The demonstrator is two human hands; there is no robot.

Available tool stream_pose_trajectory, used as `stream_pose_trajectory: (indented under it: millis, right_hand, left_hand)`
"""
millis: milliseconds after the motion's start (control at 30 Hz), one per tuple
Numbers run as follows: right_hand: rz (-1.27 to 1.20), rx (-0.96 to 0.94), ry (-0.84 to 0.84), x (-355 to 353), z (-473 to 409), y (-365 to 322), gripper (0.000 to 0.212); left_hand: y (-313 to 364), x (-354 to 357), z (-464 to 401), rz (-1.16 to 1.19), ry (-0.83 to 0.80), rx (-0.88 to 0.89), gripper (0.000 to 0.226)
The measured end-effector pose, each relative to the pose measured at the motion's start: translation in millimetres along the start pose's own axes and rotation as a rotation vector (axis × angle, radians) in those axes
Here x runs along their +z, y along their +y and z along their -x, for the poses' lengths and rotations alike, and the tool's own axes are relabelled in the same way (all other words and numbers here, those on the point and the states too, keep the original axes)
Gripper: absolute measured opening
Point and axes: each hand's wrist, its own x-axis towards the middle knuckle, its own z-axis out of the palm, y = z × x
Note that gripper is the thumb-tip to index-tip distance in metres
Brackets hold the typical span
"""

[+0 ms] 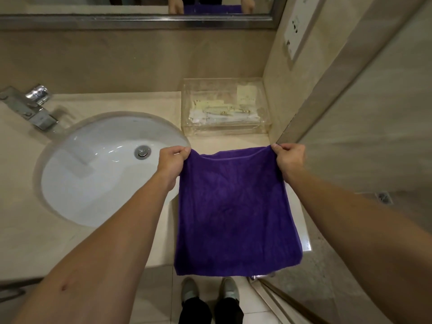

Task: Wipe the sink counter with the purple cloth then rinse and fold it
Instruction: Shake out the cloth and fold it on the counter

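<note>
The purple cloth (236, 211) hangs spread out in front of me, over the right part of the beige sink counter (112, 104) and past its front edge. My left hand (173, 157) pinches the cloth's top left corner. My right hand (289, 157) pinches the top right corner. The top edge sags slightly between them and looks doubled over. The white oval sink basin (93, 174) with its metal drain (142, 152) lies to the left of the cloth.
A chrome tap (35, 108) stands at the far left behind the basin. A clear plastic tray (224, 108) with packaged toiletries sits at the back right. A wall and door frame (327, 101) close the right side. A mirror (140, 10) hangs above.
</note>
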Motion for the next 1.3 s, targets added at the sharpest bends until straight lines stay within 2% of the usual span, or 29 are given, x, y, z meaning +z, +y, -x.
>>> stream_pose_trajectory:
  millis: [100, 167, 367, 533, 733, 967, 1300]
  right_hand:
    - [-0.025, 0.001, 0.009, 3.7, -4.1, -1.7, 0.015]
    - [-0.022, -0.006, 0.029, 3.8, -5.1, 0.8, 0.017]
    - [0.030, 0.032, -0.006, 11.2, -8.6, 5.6, 0.018]
    - [0.097, 0.040, -0.042, 14.4, -10.2, 4.0, 0.022]
    - [0.175, -0.009, -0.067, 19.9, -6.2, 8.5, 0.028]
    - [0.153, -0.090, -0.034, 17.6, -4.7, 4.7, 0.025]
    - [0.033, -0.105, -0.056, -2.6, 8.1, -8.4, 0.018]
  left_hand:
    - [3.4, -6.6, -1.4, 0.148, 0.154, -0.010, 0.024]
    - [-0.2, -12.7, -4.1, 0.114, 0.208, 0.005, 0.020]
    - [-15.6, -1.3, -13.5, -0.197, -0.007, 0.007, 0.029]
    - [-15.7, 8.1, -17.0, -0.394, 0.055, 0.024, 0.018]
    - [-7.6, 5.3, -8.7, -0.545, 0.058, 0.132, 0.021]
    - [0.2, 7.9, -6.1, -0.473, 0.002, 0.084, 0.016]
    - [-0.1, -20.5, 8.9, -0.237, 0.032, 0.013, 0.013]
